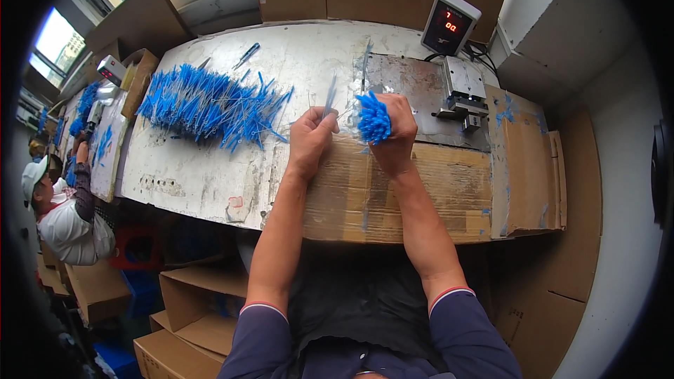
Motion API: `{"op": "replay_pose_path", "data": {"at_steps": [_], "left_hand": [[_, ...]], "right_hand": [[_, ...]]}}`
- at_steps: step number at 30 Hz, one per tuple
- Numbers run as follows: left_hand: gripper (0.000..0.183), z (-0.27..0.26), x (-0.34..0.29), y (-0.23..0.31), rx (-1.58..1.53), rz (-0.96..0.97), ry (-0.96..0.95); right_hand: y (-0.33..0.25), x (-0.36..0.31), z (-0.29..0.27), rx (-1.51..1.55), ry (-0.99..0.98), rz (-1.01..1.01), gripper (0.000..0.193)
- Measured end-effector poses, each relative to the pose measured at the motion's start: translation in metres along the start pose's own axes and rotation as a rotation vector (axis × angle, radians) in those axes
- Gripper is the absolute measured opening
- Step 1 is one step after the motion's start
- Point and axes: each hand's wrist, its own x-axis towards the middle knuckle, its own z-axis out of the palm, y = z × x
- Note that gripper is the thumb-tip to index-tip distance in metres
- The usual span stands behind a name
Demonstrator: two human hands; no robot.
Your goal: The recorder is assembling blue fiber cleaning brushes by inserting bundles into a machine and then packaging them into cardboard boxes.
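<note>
My right hand [399,130] is closed around a bundle of thin sticks [373,119] with bright blue ends, which point toward my left. Just left of it, my left hand [309,144] pinches a few thin, greyish, see-through strands [330,95] that stand up from the fingertips; their exact kind is too fine to make out. The two hands are apart, above the front middle of the worktable [210,182]. Farther left lies a large heap of blue-and-clear thin sticks [210,107], loosely crossed at its right end.
A small metal fixture [465,98] sits on a metal plate [414,84] at right, with a red-lit display box [451,24] behind. Flattened cardboard [428,196] covers the front edge. A blue-handled tool [246,55] lies beyond the heap. A co-worker [67,217] works at far left.
</note>
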Motion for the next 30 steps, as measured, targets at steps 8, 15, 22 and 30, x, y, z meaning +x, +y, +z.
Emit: {"op": "replay_pose_path", "data": {"at_steps": [8, 15, 22, 30], "left_hand": [[0.016, -0.01, 0.002, -0.001, -0.176, -0.026, -0.14], [0.014, -0.01, 0.002, -0.002, -0.065, -0.097, -0.126], [0.018, -0.002, 0.002, 0.009, -0.162, -0.019, 0.033], [0.019, 0.004, -0.003, 0.009, -0.105, 0.008, -0.116]], "right_hand": [[-0.014, 0.002, 0.01, -0.174, -0.281, -0.148, 0.013], [-0.004, -0.012, -0.001, -0.008, -0.468, 0.157, 0.008], [0.008, -0.001, -0.018, 0.011, -0.239, 0.473, 0.004], [-0.002, -0.015, 0.009, 1.054, 0.148, 1.278, 0.024]]}}
